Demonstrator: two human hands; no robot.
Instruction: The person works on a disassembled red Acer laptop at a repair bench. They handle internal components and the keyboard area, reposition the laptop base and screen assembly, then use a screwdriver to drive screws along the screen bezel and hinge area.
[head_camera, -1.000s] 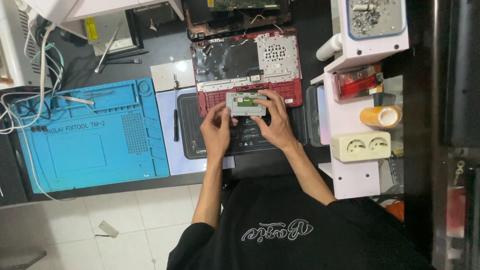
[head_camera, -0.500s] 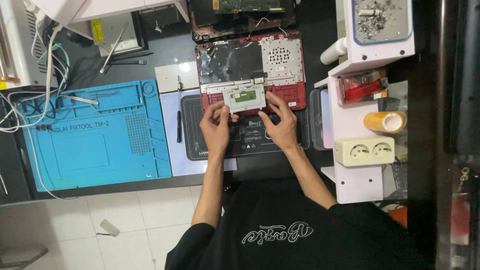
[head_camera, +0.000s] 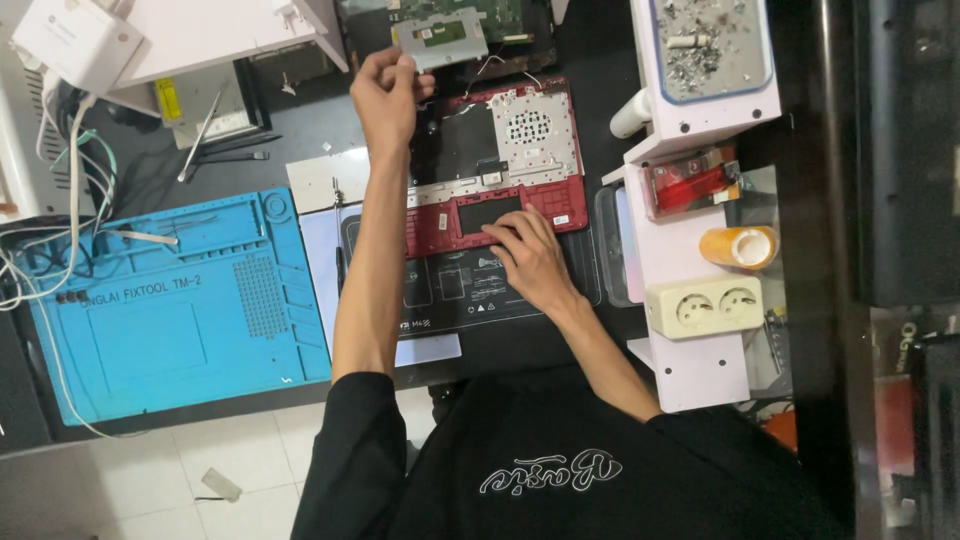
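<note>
A white tray (head_camera: 770, 60) holds grey metal scraps (head_camera: 705, 45). The left hand (head_camera: 385, 95) pinches a grey touchpad module (head_camera: 440, 38); the right hand (head_camera: 530, 255) rests spread and flat on the red laptop shell (head_camera: 500, 180), hiding its lower edge.

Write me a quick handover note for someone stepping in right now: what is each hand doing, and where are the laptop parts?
Left hand: stretched to the far side of the bench, gripping the grey touchpad plate by its near edge.
Right hand: flat on the near edge of the red laptop palmrest shell, fingertips at the empty rectangular touchpad opening.
Shell lies inside up on the dark work mat, with its silver metal shield in place.
Blue repair mat sits to the left, tools beyond it.
Done: touchpad is out of the shell.
Left: plate not yet set down; shell otherwise assembled as shown.
</note>
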